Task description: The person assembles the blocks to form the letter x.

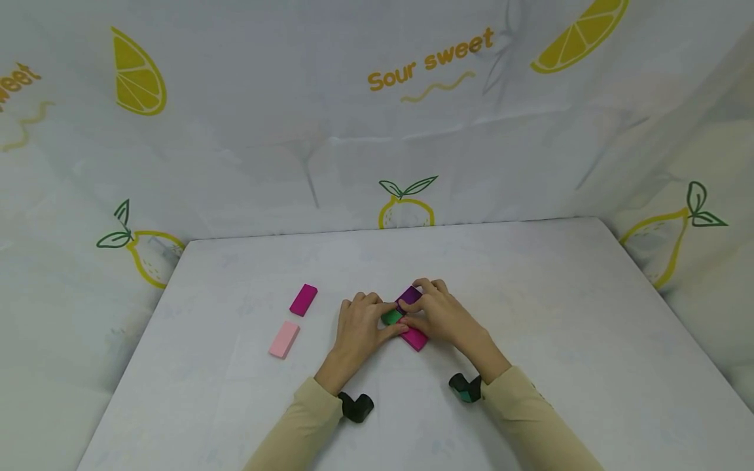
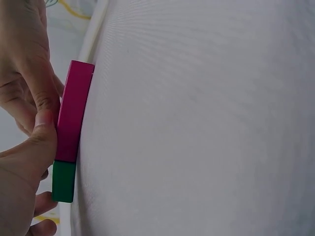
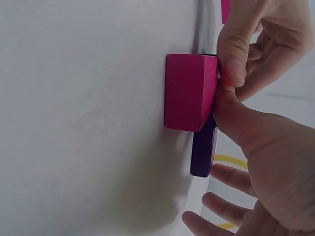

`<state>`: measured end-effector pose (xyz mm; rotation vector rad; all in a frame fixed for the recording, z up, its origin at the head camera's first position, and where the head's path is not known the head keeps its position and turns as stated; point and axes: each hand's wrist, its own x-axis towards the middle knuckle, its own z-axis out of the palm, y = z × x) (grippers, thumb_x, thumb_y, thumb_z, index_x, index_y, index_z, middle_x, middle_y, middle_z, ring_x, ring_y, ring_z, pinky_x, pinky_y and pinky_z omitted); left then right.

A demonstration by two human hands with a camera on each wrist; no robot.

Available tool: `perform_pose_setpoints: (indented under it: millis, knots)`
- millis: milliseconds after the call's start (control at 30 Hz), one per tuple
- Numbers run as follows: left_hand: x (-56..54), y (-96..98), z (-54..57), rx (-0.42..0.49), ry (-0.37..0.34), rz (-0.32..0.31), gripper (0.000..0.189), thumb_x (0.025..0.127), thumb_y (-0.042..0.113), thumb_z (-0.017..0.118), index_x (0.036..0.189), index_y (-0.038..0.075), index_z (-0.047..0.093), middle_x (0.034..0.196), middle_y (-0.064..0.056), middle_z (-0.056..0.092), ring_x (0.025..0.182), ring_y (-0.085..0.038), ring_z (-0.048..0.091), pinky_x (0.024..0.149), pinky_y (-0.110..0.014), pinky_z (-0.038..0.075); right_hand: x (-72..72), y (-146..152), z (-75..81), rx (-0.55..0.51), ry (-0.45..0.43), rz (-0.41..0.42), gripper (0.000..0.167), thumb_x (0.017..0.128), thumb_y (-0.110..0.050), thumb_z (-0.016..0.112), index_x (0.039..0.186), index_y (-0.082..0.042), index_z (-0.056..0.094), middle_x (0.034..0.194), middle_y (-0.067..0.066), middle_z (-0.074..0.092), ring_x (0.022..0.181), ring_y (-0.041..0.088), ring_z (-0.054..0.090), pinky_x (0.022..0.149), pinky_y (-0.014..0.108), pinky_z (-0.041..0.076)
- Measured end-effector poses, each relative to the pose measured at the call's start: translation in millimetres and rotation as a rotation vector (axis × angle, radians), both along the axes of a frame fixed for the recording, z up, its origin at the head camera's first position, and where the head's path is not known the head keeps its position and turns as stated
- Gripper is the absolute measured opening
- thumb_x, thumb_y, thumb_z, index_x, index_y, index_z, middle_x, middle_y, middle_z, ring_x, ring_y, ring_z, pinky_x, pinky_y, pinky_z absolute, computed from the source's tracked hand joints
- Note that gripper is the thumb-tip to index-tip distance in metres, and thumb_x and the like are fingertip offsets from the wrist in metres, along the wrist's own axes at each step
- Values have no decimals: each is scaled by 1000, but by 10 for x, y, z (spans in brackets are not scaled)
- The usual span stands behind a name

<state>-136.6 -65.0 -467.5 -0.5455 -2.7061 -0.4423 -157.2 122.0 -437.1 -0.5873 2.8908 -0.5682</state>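
Observation:
Three blocks lie together mid-table under both hands: a purple block [image 1: 411,294], a green block [image 1: 391,317] and a magenta block [image 1: 415,339]. From the left, my left hand [image 1: 359,324] pinches at the green block, its thumb over the magenta block's edge and its index finger reaching toward the purple one. My right hand [image 1: 443,316] comes from the other side, thumb at the magenta block and index finger at the purple block; whether it pinches or only presses, I cannot tell. In the right wrist view, its other fingers [image 3: 229,209] are spread.
Left of the hands lie another magenta block [image 1: 303,300] and a light pink block [image 1: 285,339], apart from each other. Black wrist cameras [image 1: 358,409] sit at both cuffs. A white curtain [image 1: 265,131] with lemon prints hangs behind the white table [image 1: 589,340].

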Motion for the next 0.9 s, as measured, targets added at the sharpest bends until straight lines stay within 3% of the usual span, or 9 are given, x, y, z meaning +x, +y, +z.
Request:
perform_pose_setpoints:
  millis: [167,333,467,567,733,900]
  knots:
    - [9,-28,12,21,2,-1,52,76,59,81,112,22,81,90,2,72,79,-17,57,68,-27,34,-2,-11,7,11,-9,-1,36,92,-31,77,124,-16,74,150,21,50,135,47,46,103,55,52]
    - [10,-162,91,102,-38,-4,47,83,53,79,115,19,80,95,0,73,84,-19,60,70,-30,37,2,-22,13,9,-11,-2,37,92,-34,76,124,-16,74,150,22,50,134,47,46,104,56,51]
    - [1,-442,184,195,-26,16,29,88,34,81,108,13,81,96,-4,75,88,-23,66,70,-34,43,9,-25,17,-3,-16,6,38,93,-33,76,125,-13,73,150,22,50,135,48,45,106,56,49]
    - [24,-740,249,240,-22,68,22,86,22,82,101,7,78,93,-9,75,86,-28,66,69,-39,47,16,-21,23,-13,-24,7,39,93,-32,76,126,-12,73,151,23,49,136,48,44,107,57,47]
    - [136,-1191,312,264,-110,186,28,85,19,82,104,1,71,97,-16,72,91,-33,63,78,-48,51,21,-9,35,-20,-20,6,38,93,-32,76,125,-11,73,151,23,49,135,48,44,107,57,47]
    - [249,-1422,304,289,-191,241,35,85,20,81,110,-3,70,107,-20,69,97,-35,62,83,-49,53,17,-13,41,-9,-22,9,38,93,-32,75,125,-12,73,151,23,49,136,49,44,106,58,48]
